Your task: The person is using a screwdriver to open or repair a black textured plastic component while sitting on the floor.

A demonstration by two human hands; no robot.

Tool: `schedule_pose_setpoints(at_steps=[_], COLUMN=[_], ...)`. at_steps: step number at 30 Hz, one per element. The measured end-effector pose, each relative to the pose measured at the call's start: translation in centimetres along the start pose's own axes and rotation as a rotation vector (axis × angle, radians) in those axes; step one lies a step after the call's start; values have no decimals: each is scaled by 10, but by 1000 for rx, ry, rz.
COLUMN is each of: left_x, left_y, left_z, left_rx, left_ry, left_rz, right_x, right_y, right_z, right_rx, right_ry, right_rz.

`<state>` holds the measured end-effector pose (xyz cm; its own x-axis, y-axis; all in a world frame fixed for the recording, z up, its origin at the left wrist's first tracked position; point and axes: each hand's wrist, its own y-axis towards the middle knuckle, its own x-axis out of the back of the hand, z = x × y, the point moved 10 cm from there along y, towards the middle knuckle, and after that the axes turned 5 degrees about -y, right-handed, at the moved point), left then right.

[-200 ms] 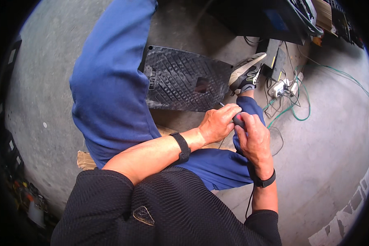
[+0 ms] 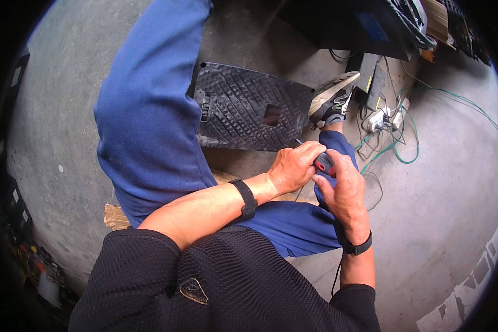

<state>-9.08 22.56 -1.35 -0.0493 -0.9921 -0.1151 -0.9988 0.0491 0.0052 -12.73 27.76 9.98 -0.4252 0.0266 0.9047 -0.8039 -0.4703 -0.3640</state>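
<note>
A screwdriver (image 2: 324,164) with a black and red handle slants between my hands, its thin metal shaft emerging beyond my left fingers. My left hand (image 2: 296,167) is closed around the shaft near the handle. Curled about the handle's end is my right hand (image 2: 346,185), its thumb a little apart so that more of the handle shows. The shaft points at the near right edge of a black ribbed plastic panel (image 2: 238,105), which has a rectangular opening and lies by my shoe. Whether the tip touches the panel I cannot tell.
A white power strip (image 2: 377,120) with tangled black and green cables lies on the floor to the right. Beyond my foot stands a large black box (image 2: 348,27). Cardboard (image 2: 115,217) shows under my left leg. Black crates line the far left edge.
My right fingers and thumb have loosened and spread slightly on the screwdriver handle, and its red part has turned into view. My left hand and the panel have stayed in place.
</note>
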Motion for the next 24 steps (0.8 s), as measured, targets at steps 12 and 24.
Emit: schedule_pose_setpoints(at_steps=[12, 24], left_x=[4, 2], left_y=[-1, -1], left_z=[-2, -3], left_rx=[4, 7], left_ry=[13, 26], left_rz=[-39, -22], right_x=[-5, -8], right_y=[-5, -8], right_z=[-11, -10], right_rx=[-67, -59], right_ry=[10, 15], right_rz=[8, 14])
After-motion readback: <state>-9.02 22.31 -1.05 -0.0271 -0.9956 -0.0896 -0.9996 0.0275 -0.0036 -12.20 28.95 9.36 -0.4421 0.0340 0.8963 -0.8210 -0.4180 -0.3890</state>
